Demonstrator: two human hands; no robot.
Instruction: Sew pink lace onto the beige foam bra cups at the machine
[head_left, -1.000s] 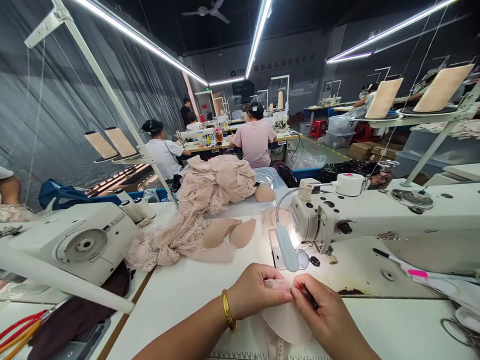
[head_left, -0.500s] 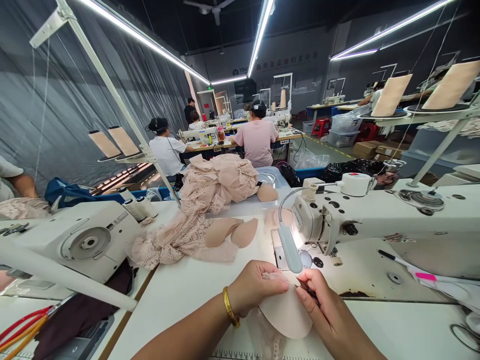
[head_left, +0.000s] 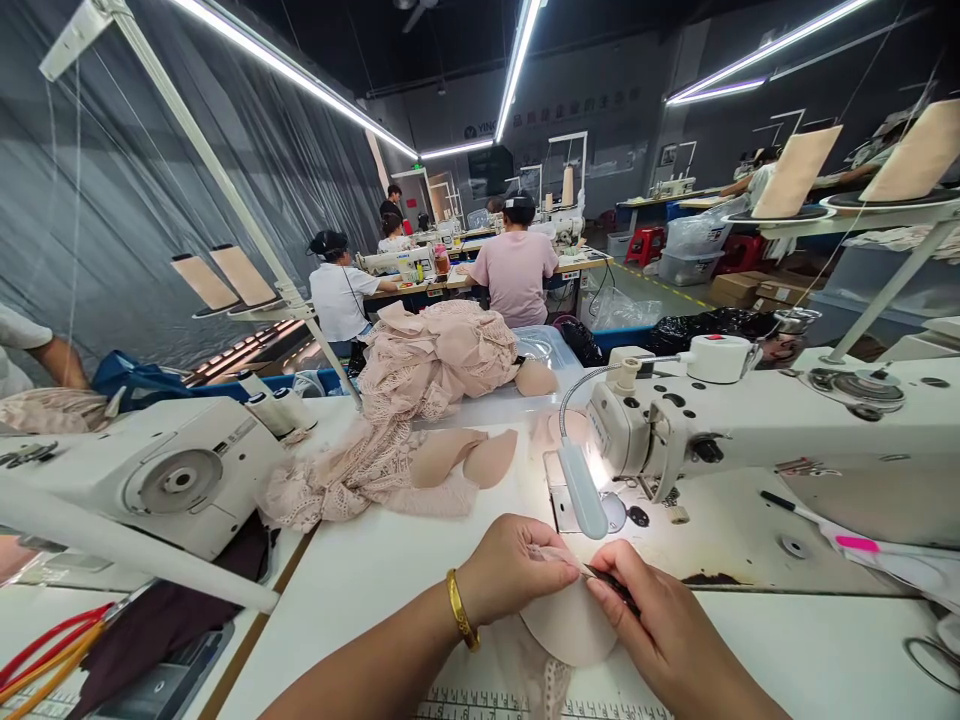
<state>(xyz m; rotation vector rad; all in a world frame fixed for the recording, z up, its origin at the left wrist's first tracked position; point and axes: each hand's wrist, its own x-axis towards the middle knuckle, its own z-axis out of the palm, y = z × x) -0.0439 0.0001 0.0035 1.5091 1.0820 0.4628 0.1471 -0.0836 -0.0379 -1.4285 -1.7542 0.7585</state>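
Note:
My left hand (head_left: 510, 570) is closed in a pinch on the top edge of a beige bra cup pad (head_left: 571, 628) with pale lace under it, low on the white sewing table (head_left: 375, 570). My right hand (head_left: 660, 630) meets it from the right, fingers pressed on a small dark tool (head_left: 613, 586) at the pad's edge. A gold bangle (head_left: 459, 610) is on my left wrist. Just beyond my hands is the sewing machine (head_left: 750, 430) with its lit lamp (head_left: 583, 488).
A heap of pink lace garments (head_left: 420, 390) and two loose cup pads (head_left: 465, 458) lie ahead on the left. A second machine (head_left: 150, 480) stands at the left, with red-handled scissors (head_left: 45, 650) below it. Other people sew at tables further back (head_left: 517, 270).
My hands have drawn slightly closer over the pad and the pad has turned a little under them. The camera has shifted slightly.

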